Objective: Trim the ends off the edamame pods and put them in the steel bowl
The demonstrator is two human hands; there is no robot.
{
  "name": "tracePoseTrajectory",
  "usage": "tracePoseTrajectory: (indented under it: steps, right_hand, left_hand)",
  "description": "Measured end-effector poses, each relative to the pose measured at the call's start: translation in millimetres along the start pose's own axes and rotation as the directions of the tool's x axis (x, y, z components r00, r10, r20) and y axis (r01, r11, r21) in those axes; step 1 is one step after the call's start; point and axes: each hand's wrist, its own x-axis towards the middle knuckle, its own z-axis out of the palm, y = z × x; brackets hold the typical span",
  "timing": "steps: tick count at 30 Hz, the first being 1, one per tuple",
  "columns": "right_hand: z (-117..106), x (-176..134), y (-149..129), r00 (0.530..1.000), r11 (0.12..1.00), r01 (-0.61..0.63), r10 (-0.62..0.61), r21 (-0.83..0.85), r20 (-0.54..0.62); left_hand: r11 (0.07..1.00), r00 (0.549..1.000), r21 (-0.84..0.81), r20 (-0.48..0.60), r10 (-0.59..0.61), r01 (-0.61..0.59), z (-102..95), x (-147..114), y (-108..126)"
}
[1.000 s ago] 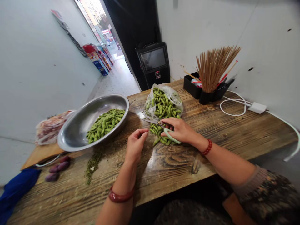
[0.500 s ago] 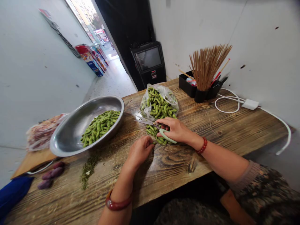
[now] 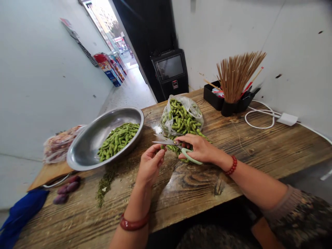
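- Left hand [image 3: 149, 162] has risen from the loose pods [image 3: 171, 148], fingers pinching one pod [image 3: 162, 147].
- So it's within snipping reach of the scissors [image 3: 169, 142] the right hand [image 3: 201, 148] grips.

Thin brown sticks [image 3: 237, 79] stand in a black holder [image 3: 228, 109].

The scissors [image 3: 169, 142] have metal blades and plastic handles. The bowl [image 3: 86, 145] is smooth, shiny metal. The table [image 3: 181, 195] is shiny wood.
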Motion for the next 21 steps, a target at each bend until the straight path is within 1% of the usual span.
tracePoseTrajectory:
  steps: [4,7,13,15,18,21]
  right_hand:
    - [0.5,-1.8,0.1,0.996,0.997,0.076,-0.075,-0.017,0.041]
    - [0.6,-2.5,0.4,0.993,0.994,0.110,-0.109,-0.017,0.053]
    - [0.3,-2.3,-1.0,0.990,0.991,0.131,-0.130,-0.013,0.055]
    - [0.7,-2.3,-1.3,0.988,0.989,0.144,-0.143,-0.019,0.052]
    - [1.3,-2.4,-1.1,0.988,0.988,0.149,-0.146,-0.048,0.053]
    - [1.5,-2.4,-0.1,0.989,0.986,0.145,-0.142,-0.079,0.049]
  left_hand:
    - [0.999,0.999,-0.026,-0.020,0.029,-0.030,0.5,0.3,-2.9]
    - [0.999,0.999,-0.024,-0.024,0.044,-0.044,0.8,0.3,-3.8]
    - [0.997,0.998,0.049,0.020,0.055,-0.056,1.5,-0.3,-2.6]
    - [0.997,0.998,0.054,0.018,0.052,-0.053,1.8,-0.5,-2.5]
    - [0.997,0.999,0.063,0.011,0.046,-0.047,1.8,-0.4,-3.1]
    - [0.993,0.997,0.098,0.029,0.066,-0.069,0.8,0.1,-4.0]
